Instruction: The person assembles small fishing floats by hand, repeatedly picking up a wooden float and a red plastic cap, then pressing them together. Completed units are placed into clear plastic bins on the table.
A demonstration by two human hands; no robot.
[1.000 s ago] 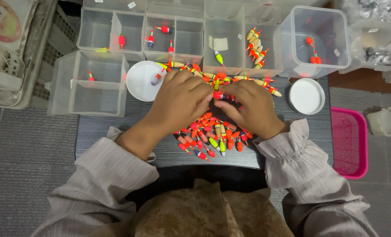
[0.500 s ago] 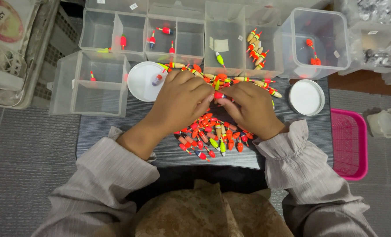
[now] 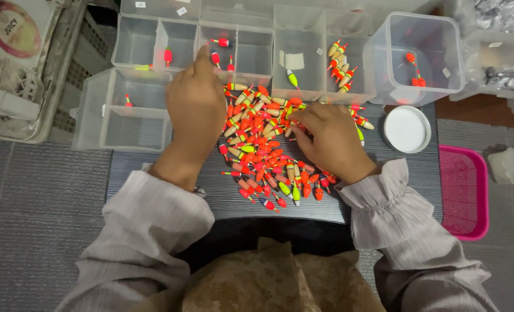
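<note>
Both hands are spread apart, the left hand reaching far toward the clear compartment boxes with its grasp hidden, the right hand pinching in the pile of small fishing floats, which could be scattered off the dark board by a sleeve.

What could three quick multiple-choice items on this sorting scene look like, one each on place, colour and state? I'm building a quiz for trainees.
1. Where does the white round lid lie?
A. right of the float pile
B. inside the pink basket
C. under the left hand

2. What colour is the basket at the right?
A. blue
B. pink
C. black

3. What is the left hand doing?
A. resting in the lap
B. gripping the lid
C. reaching towards the clear compartments

Key: 1 A, it lies on the dark board beside the float pile; 2 B, its mesh is pink; 3 C, its fingers extend over the clear compartments, while the right hand rests on the pile.
</note>
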